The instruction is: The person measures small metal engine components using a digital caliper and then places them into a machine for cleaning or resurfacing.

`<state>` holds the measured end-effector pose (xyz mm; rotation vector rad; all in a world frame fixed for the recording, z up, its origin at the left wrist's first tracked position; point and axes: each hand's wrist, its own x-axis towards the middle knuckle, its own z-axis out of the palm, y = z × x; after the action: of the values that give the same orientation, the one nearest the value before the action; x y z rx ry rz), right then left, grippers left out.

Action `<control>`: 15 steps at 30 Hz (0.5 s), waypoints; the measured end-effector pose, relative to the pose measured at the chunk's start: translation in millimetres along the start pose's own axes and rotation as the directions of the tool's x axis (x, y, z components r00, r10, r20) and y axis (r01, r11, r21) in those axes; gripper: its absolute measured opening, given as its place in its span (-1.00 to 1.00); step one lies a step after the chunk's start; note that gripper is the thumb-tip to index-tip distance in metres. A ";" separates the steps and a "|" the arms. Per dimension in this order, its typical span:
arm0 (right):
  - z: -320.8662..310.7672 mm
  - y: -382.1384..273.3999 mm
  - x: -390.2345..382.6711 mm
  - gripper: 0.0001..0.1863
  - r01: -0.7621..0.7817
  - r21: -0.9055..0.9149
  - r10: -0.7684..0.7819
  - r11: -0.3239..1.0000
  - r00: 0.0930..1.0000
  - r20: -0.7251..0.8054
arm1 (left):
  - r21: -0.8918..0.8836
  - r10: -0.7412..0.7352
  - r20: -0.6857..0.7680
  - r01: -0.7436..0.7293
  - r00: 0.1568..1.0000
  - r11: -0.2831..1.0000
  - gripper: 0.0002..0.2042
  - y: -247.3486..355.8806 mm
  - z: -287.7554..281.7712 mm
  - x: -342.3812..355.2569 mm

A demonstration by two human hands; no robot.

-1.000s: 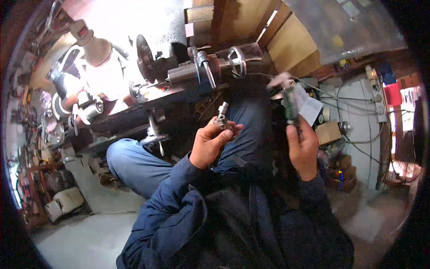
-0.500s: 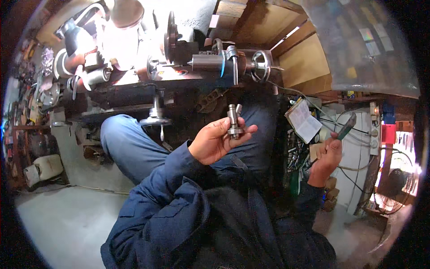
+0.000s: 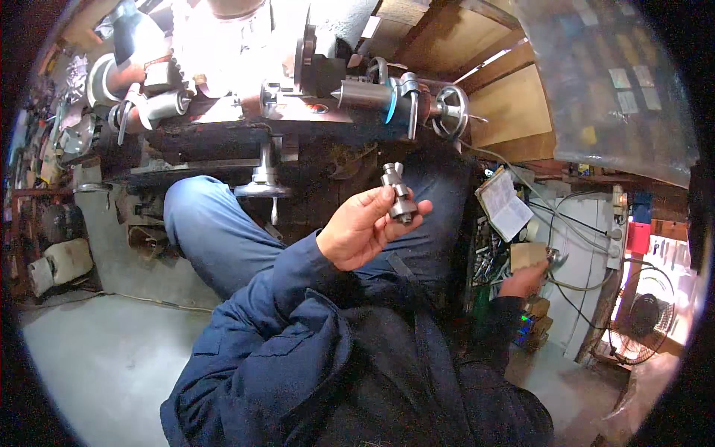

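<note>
My left hand is raised over my lap, its thumb and fingers closed round a stepped steel shaft piece. The shaft piece tilts a little, with its thick collar low among the fingers and the narrower end up. A short pale stub juts out beside its top. Over at the right, my right hand is low beside the tool tray. Its fingers look bent, and a small metallic thing shows at their tips. What exactly they grip is blurred.
Ahead is a lathe with a pointed tailstock, a tailstock handwheel and a lower handwheel. An open notebook lies above the tray of tools. A brown card, cables and a fan are at the right.
My right hand has come down toward the tray; the green-handled tool it held up no longer shows clearly. My left hand has tilted the shaft piece, bringing its collar end round.
</note>
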<state>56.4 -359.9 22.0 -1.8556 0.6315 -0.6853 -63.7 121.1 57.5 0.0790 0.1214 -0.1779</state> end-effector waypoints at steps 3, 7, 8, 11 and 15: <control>-43.1 82.8 17.9 -0.47 0.209 -0.876 -0.152 0.435 0.976 0.157 | 0.093 0.072 0.064 -0.078 0.995 0.993 -0.78 0.5 -5.3 -0.8; -91.0 138.8 17.7 -0.45 -0.092 -0.996 0.323 0.005 0.942 -0.086 | 0.281 0.226 0.103 -0.246 0.969 0.928 -0.83 0.7 -8.6 1.6; -98.4 144.2 13.1 -0.45 -0.139 -0.988 0.335 0.062 0.936 -0.111 | 0.387 0.299 0.102 -0.315 0.949 0.867 -0.82 0.4 -8.1 2.4; -114.5 149.8 -5.1 -0.47 -0.232 -0.960 0.351 0.159 0.922 -0.165 | 0.617 0.497 0.166 -0.483 0.852 0.621 -0.75 -2.1 -3.0 3.5; -127.7 154.4 -24.4 -0.50 -0.321 -0.916 0.362 0.239 0.905 -0.223 | 0.701 0.599 0.331 -0.615 0.729 0.361 -0.74 -6.5 8.2 2.0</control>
<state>-68.3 -477.4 -84.7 -2.6255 1.6383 0.1591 -61.9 113.6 64.9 1.0173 -0.0250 0.5633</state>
